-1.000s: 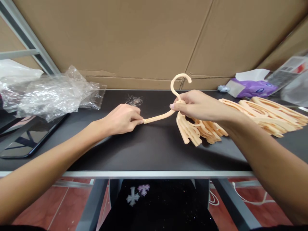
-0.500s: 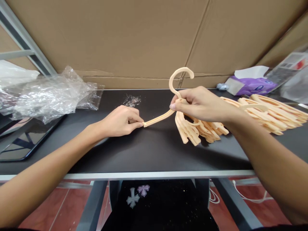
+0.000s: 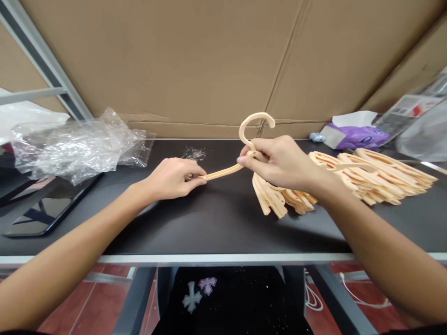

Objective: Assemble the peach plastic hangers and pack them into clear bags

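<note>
A cream plastic clothes hanger (image 3: 223, 172) is held between both hands above the black table, its curved hook pointing up. My left hand (image 3: 173, 179) is closed in a pinch on the far left end of the hanger's arm. My right hand (image 3: 279, 162) grips the hanger at the base of its hook, thumb in front; its far arm is hidden behind that hand. Just below and behind my right hand lies a bunch of similar hangers (image 3: 270, 195), partly covered by the hand and wrist.
More cream hangers (image 3: 391, 177) lie stacked on the right, by a purple tissue pack (image 3: 363, 136). Crumpled clear plastic bags (image 3: 77, 146) and a dark tablet-like device (image 3: 45, 211) are on the left. Small scraps (image 3: 194, 153) lie at the back. The table's front edge (image 3: 223, 259) is pale.
Both hands keep their grip on the hanger. My left hand now covers more of the arm's end, and the right hand sits slightly lower and further left. The camera view has shifted a little.
</note>
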Demonstrator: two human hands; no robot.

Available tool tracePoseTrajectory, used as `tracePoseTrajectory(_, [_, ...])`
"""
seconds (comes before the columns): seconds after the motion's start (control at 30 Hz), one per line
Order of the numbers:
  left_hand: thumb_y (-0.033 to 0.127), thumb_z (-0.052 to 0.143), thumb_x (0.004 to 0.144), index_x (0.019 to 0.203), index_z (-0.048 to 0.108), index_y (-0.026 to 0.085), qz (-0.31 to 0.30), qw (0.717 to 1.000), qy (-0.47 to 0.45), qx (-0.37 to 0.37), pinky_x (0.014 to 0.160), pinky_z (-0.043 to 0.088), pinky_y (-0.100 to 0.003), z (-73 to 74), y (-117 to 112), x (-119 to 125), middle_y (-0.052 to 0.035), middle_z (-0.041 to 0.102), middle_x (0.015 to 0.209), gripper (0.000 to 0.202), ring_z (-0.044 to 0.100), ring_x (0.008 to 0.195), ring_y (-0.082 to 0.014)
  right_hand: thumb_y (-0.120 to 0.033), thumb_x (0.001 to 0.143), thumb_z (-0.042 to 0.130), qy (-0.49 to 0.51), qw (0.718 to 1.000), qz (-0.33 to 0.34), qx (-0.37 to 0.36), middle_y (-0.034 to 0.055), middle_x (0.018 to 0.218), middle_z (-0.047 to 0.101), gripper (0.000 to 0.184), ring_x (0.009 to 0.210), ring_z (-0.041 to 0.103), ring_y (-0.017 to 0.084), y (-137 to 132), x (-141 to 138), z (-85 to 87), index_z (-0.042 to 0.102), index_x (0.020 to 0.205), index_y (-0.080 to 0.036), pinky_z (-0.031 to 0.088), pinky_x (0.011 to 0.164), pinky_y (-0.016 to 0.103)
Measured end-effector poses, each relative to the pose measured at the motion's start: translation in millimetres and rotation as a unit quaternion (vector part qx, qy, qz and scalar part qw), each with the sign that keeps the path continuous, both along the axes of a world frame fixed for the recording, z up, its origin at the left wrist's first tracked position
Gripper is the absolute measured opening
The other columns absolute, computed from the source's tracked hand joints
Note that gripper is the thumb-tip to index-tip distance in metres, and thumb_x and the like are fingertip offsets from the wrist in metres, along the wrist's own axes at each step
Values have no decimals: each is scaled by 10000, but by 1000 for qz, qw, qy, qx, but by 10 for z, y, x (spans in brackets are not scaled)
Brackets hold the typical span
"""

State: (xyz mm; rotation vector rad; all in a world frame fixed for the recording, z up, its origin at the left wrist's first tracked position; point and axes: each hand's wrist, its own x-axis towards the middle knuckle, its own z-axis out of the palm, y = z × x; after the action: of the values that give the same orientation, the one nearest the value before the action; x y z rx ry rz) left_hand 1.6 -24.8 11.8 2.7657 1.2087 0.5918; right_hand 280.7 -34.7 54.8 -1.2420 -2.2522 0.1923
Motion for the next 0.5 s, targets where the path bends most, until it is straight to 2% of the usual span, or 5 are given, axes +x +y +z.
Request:
tracePoseTrajectory(0.1, [386, 676, 885, 965, 779, 199, -5, 999, -42, 24, 638, 431, -256, -12, 65, -63, -16, 745, 834, 228, 613, 670, -146, -355, 896, 635, 56, 998, 1, 4, -45, 545, 467, 187, 524, 417, 123, 37, 49, -5, 680, 792, -206, 322, 568, 306])
tracePoseTrajectory(0.2, [391, 718, 840, 898, 735, 185, 8, 998, -54, 39, 611, 406, -256, -31, 99, -90, 0, 698, 752, 214, 545, 598, -130, -354, 898, 642, 119, 993, -3, -22, -39, 556, 469, 199, 528, 422, 125, 72, 108, -2, 665, 764, -208, 331, 549, 304])
tracePoseTrajectory(0.33, [419, 666, 880, 733, 628, 196, 48, 997, -49, 45, 563, 337, -259, -82, 88, -46, 38, 570, 594, 270, 452, 528, -116, -367, 900, 656, 130, 991, -7, -25, -35, 564, 477, 213, 532, 429, 130, 90, 102, -35, 670, 759, -207, 363, 549, 311])
tracePoseTrajectory(0.4, [428, 617, 910, 639, 538, 196, 66, 994, -54, 64, 556, 309, -265, -97, 91, -32, 40, 513, 550, 366, 418, 516, -115, -381, 899, 668, 125, 992, -22, 21, -18, 601, 526, 202, 560, 472, 148, 85, 69, -58, 684, 792, -212, 407, 572, 328])
tracePoseTrajectory(0.5, [428, 599, 904, 611, 497, 197, 118, 983, -94, 105, 562, 307, -270, -92, 138, -73, 38, 492, 537, 387, 404, 516, -116, -402, 901, 680, 131, 973, -70, 177, 64, 819, 673, 172, 767, 611, 231, 66, 34, -76, 700, 912, -231, 498, 710, 398])
